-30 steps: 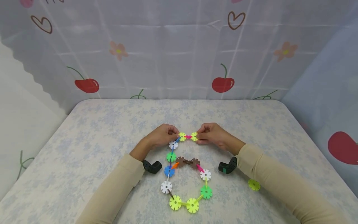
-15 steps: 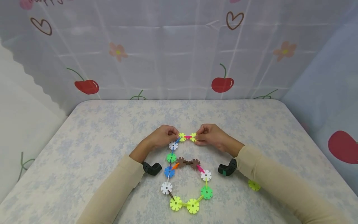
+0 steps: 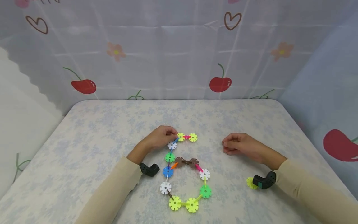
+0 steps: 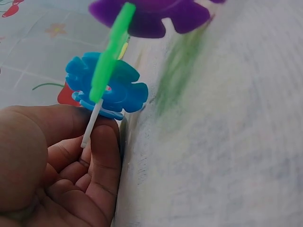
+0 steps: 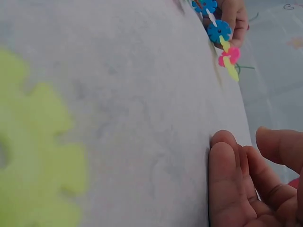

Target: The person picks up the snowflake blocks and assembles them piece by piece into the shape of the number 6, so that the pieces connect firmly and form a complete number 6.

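A chain of interlocking snowflake discs [image 3: 168,172] lies on the table, with a closed loop at the near end and an arm reaching away at its left side. At that arm's far bend my left hand [image 3: 160,137] pinches a blue disc [image 4: 135,94], its thumb and fingers at the disc's edge. Beyond the fingertips a pink disc links two yellow discs [image 3: 193,137]. My right hand [image 3: 246,147] rests low over the table to the right of the chain, fingers loosely curled with nothing between them. Nearer me lies a loose yellow disc [image 5: 38,142].
Black wrist cameras [image 3: 265,180] sit at both sleeves; the right one partly covers the loose yellow disc in the head view. A pale flowered cloth [image 3: 117,124] covers the table. Behind it hangs a curtain [image 3: 179,62] printed with cherries.
My right hand has let go of the yellow disc at the chain's far end and moved right, towards me. The left hand keeps its hold in the same place.
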Demonstrator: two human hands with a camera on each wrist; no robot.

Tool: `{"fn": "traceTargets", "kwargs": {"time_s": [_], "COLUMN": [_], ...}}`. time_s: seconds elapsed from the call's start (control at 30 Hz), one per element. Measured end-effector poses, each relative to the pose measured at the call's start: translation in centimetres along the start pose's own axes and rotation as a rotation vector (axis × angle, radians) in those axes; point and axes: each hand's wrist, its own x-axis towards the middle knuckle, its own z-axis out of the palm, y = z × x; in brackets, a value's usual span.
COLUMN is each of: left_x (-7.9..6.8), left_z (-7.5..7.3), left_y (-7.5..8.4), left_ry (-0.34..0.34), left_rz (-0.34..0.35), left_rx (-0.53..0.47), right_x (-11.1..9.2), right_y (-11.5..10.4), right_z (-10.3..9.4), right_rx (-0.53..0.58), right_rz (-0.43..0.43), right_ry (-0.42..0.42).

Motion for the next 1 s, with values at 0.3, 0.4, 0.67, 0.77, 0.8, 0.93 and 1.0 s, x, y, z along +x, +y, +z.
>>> {"fn": "traceTargets", "kwargs": {"time_s": [0.3, 0.4, 0.67, 0.77, 0.8, 0.93, 1.0], "left_x": [-0.1, -0.2, -0.4, -0.3, -0.3, -0.3, -0.3], "left_z": [-0.3, -0.4, -0.3, -0.3, -0.2, -0.2, -0.1], "left_y": [-0.1, 0.0, -0.1, -0.1, 0.0, 0.1, 0.1], "left_ry": [0.007, 0.011, 0.011, 0.01, 0.008, 0.002, -0.001], "left_rz": [-0.01, -0.019, -0.011, -0.009, -0.007, 0.007, 0.011], "left_rx": [-0.016, -0.018, -0.032, -0.036, -0.039, -0.043, -0.044], "right_x": [-5.7, -7.3, -10.2, -10.7, -10.8, -10.8, -10.7], "right_y": [2.5, 3.1, 4.7, 5.2, 5.3, 5.8, 6.0], "right_z": [-2.5, -2.7, -2.2, -2.0, -1.9, -1.6, -1.4], "right_rx": [-0.143, -0.177, -0.152, -0.163, -0.175, -0.251, -0.289], "right_rz": [0.003, 0.008, -0.045, -0.079, -0.098, -0.203, -0.242], "right_ry": [-0.014, -0.04, -0.116, -0.114, -0.11, -0.089, -0.075]}}
